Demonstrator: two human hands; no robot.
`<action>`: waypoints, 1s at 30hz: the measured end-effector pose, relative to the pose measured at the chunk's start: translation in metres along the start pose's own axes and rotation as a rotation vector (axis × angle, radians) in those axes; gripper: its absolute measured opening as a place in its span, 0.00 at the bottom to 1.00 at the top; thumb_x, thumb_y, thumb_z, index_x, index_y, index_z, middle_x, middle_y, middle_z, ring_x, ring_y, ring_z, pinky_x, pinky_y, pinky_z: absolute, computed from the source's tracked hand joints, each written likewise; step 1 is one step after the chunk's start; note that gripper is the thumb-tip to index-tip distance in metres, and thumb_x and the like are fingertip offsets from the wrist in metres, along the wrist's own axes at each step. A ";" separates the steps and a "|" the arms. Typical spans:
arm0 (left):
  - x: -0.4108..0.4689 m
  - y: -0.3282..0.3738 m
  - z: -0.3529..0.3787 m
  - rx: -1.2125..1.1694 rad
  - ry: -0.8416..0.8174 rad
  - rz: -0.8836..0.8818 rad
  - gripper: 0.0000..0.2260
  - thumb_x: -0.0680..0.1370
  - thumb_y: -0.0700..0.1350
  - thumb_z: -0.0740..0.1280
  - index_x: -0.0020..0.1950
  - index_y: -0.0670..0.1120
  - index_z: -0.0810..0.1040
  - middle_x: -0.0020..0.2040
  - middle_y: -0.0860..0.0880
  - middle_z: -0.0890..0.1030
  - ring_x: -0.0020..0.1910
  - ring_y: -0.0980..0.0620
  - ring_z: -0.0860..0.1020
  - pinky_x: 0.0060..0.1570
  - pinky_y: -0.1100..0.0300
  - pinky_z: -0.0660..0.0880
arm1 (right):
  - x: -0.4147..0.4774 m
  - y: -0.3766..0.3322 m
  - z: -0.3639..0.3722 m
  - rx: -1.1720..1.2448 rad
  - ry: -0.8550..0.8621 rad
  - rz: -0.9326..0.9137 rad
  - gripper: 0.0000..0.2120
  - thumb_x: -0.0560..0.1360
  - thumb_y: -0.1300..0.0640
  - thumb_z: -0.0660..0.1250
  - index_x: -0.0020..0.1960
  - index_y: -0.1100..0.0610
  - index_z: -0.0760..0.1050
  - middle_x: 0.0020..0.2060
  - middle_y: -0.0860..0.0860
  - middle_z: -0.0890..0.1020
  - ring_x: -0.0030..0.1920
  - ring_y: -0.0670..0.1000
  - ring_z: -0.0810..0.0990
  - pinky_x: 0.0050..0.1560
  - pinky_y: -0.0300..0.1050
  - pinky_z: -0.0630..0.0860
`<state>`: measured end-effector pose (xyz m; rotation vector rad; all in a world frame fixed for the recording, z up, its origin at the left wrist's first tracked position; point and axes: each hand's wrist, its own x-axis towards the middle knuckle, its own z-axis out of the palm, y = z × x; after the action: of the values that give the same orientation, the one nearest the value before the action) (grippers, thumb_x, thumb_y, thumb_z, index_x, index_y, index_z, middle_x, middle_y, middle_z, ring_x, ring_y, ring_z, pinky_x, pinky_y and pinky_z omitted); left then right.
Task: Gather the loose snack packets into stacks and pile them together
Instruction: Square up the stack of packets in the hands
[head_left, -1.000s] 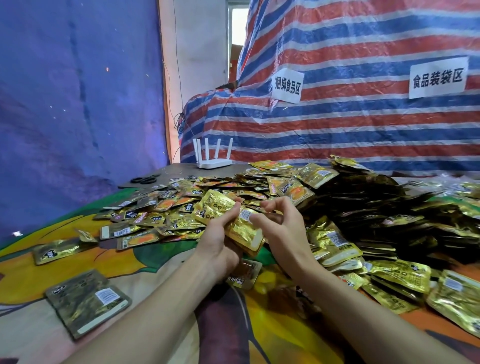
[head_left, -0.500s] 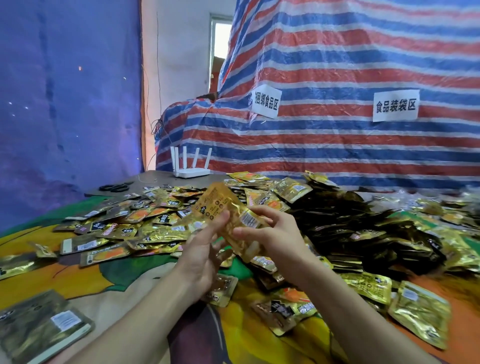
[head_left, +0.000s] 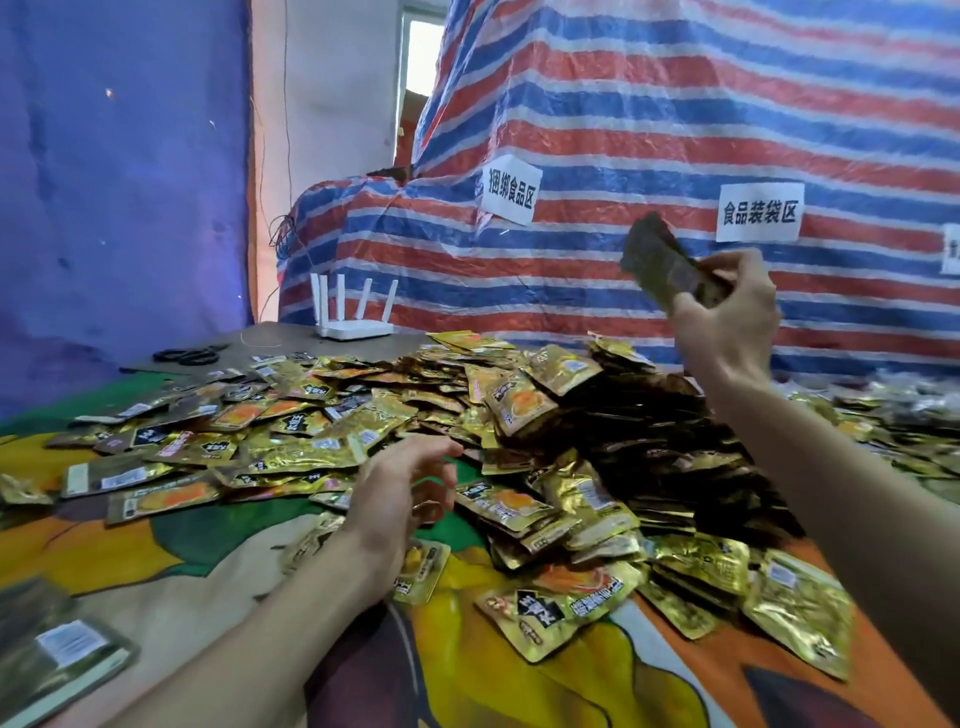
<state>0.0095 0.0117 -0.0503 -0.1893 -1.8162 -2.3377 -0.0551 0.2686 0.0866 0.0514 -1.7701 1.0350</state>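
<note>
Fingers (head_left: 744, 266) of right hand (head_left: 727, 322) clamp a blurry packet stack (head_left: 662, 262), print unreadable; left hand (head_left: 395, 488) hovers loose, empty.

Ahead of us hangs a crumpled red, white and blue striped tarp (head_left: 675, 130) bearing white paper signs (head_left: 758, 212) in Chinese characters. To our left we see a blue tarp (head_left: 119, 182), a pale wall (head_left: 332, 104) and a bright window (head_left: 423, 57). A white router (head_left: 353, 325) with upright antennas stands on the grey tabletop (head_left: 280, 338), beyond a cartoon-printed cloth (head_left: 171, 582).
</note>
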 end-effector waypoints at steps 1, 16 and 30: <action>0.000 -0.001 0.000 0.011 -0.007 0.003 0.08 0.75 0.50 0.67 0.46 0.46 0.81 0.34 0.50 0.78 0.31 0.54 0.74 0.39 0.54 0.67 | 0.009 0.006 0.002 -0.084 0.018 -0.035 0.14 0.75 0.64 0.66 0.60 0.57 0.75 0.51 0.54 0.80 0.46 0.49 0.76 0.42 0.36 0.72; -0.001 0.004 -0.002 0.183 0.093 0.220 0.12 0.83 0.38 0.59 0.43 0.41 0.79 0.32 0.49 0.77 0.31 0.58 0.74 0.31 0.68 0.70 | 0.009 0.036 0.020 -0.468 -0.586 0.168 0.13 0.72 0.47 0.63 0.46 0.53 0.81 0.43 0.55 0.83 0.49 0.60 0.79 0.59 0.58 0.76; 0.043 0.052 -0.074 1.477 0.037 0.084 0.21 0.73 0.38 0.68 0.62 0.57 0.74 0.66 0.50 0.74 0.67 0.47 0.70 0.69 0.45 0.65 | -0.104 -0.048 0.098 -0.106 -0.893 -0.327 0.20 0.76 0.53 0.69 0.68 0.52 0.74 0.62 0.52 0.79 0.59 0.51 0.77 0.61 0.52 0.76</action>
<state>-0.0211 -0.0748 -0.0107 0.0054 -2.8045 -0.4806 -0.0577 0.1306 0.0257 0.8169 -2.4897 0.7068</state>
